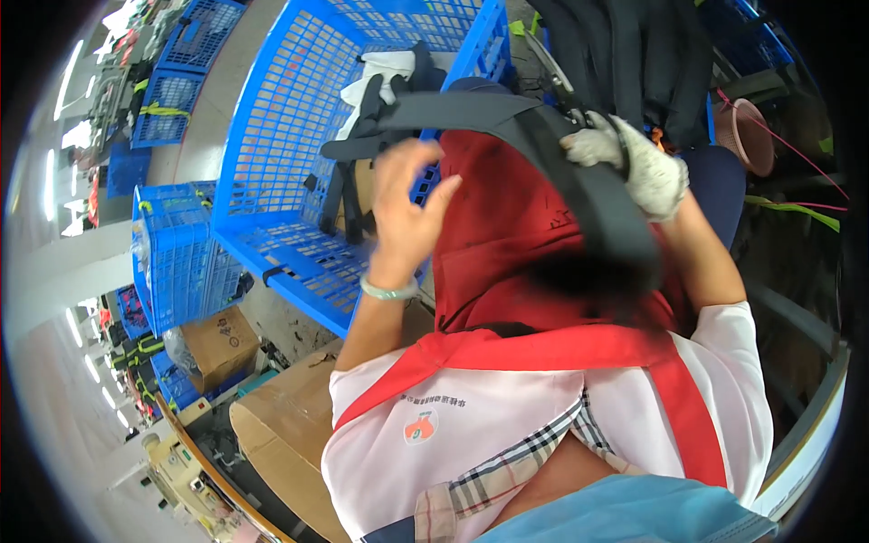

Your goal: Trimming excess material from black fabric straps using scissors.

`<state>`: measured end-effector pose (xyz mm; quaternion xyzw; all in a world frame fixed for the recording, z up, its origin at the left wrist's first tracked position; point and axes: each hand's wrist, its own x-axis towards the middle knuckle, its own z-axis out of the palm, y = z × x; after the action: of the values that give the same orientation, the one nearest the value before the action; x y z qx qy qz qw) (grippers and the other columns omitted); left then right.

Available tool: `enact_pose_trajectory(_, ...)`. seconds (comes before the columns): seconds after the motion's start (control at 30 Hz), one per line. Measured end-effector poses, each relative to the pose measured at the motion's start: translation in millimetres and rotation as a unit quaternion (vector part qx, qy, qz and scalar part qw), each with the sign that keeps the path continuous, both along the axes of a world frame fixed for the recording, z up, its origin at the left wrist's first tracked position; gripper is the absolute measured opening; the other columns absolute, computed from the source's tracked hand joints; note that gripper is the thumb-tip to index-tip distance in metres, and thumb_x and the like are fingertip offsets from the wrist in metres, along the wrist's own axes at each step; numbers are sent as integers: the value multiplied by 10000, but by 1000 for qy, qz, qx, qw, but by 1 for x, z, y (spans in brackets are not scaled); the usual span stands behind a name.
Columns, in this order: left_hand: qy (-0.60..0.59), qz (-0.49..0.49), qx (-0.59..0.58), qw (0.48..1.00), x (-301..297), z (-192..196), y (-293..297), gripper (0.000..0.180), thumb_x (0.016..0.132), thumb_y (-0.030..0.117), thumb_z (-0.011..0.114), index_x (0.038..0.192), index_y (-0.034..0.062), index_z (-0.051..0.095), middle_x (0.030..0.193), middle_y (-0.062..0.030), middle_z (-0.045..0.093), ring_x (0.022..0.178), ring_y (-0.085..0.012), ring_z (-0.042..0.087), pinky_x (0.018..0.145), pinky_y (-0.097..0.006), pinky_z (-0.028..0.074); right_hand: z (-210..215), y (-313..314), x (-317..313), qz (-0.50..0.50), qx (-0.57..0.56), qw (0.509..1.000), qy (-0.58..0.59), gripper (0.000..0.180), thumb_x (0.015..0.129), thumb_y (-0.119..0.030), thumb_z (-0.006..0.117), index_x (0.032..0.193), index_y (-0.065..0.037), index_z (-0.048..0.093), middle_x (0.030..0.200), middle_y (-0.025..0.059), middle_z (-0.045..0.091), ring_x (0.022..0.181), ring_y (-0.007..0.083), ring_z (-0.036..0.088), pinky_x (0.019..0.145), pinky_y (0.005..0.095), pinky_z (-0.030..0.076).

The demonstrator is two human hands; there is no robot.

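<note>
Strap [471,110] arches from beside spread left hand [405,206] past curled right hand [638,167], both holds unclear.

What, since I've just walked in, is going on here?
A person is handling a dark strap that curves over a red apron. The gloved right hand is at its edge, with a metal tool close by; the left hand is open near the strap's end, contact unclear. A blue crate at the left holds more dark pieces.
</note>
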<state>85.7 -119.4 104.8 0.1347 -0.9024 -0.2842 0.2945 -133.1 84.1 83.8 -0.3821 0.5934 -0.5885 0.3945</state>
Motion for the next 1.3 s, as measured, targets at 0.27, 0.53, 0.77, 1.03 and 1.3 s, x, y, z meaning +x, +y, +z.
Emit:
enact_pose_trajectory(0.27, -69, -68, 303, 948, -42, 39, -5, 233, 871, 141, 651, 1023, -35, 642, 875, -141, 683, 705, -235, 678, 613, -337, 540, 69, -20, 2, 58, -102, 939, -324, 311, 967, -359, 505, 951, -51, 549, 784, 54, 608, 500, 84, 543, 489, 207, 447)
enact_pose_trajectory(0.53, 130, -179, 697, 682, -36, 13, -3, 310, 925, 205, 596, 1145, -5, 533, 1044, -146, 625, 929, -313, 654, 797, -421, 570, 23, -7, 61, -27, -40, 974, -223, 285, 808, -90, 722, 1011, -21, 533, 830, 40, 579, 715, 127, 584, 617, 249, 463)
enact_pose_trajectory(0.77, 125, -159, 721, 662, -41, -6, 16, 295, 906, 184, 626, 1121, 1, 542, 1010, -146, 624, 914, -321, 650, 796, -433, 562, 15, -4, 65, 20, 9, 984, -176, 299, 808, -136, 738, 1003, -51, 527, 837, -18, 552, 766, 74, 560, 639, 220, 453)
enact_pose_trajectory(1.03, 118, -148, 722, 665, -39, -22, 18, 289, 894, 175, 641, 1105, -4, 558, 990, -144, 636, 901, -296, 652, 801, -416, 550, 8, -6, 65, 8, 43, 980, -196, 279, 787, -92, 719, 983, -61, 523, 844, -8, 537, 751, 78, 544, 615, 227, 439)
enact_pose_trajectory(1.3, 198, -141, 718, 652, -56, -10, -29, 281, 863, 110, 666, 1105, -5, 580, 1008, -126, 641, 911, -226, 639, 838, -361, 533, -11, 2, 72, 55, 49, 958, -276, 316, 829, 52, 630, 1075, -76, 479, 866, -19, 489, 713, 94, 524, 607, 254, 442)
